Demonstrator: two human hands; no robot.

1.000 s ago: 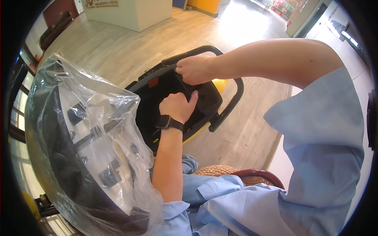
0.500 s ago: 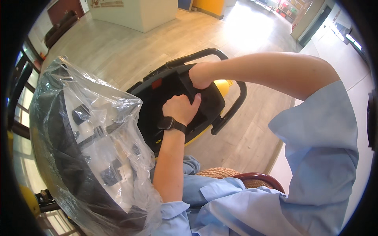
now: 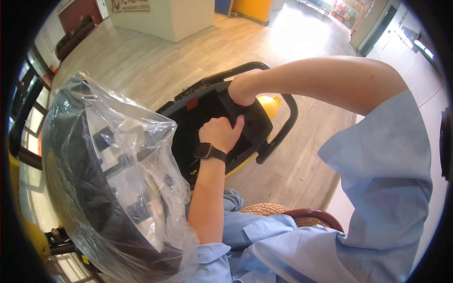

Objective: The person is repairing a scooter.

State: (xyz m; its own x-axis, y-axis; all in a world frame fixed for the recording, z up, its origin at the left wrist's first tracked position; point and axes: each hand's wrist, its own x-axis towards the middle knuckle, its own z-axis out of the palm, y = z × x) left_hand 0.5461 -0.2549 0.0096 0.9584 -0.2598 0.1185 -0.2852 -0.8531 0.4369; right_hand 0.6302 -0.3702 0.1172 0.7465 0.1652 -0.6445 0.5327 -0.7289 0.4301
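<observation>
Handling black casing [image 3: 212, 106], plank floor [image 3: 155, 63], pale block [image 3: 163, 21]

- Pale plank floor [image 3: 295, 179], glare toward its far edge
- White boxy counter [image 3: 160, 23] on the floor's far left
- Dark sofa [image 3: 76, 37] near the floor's far left corner
- Orange panel [image 3: 252, 9] at the floor's far edge
- Woven seat [image 3: 265, 209], near edge

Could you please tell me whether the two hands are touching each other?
Apart: the head view shows black casing between the left hand and right hand.
</observation>
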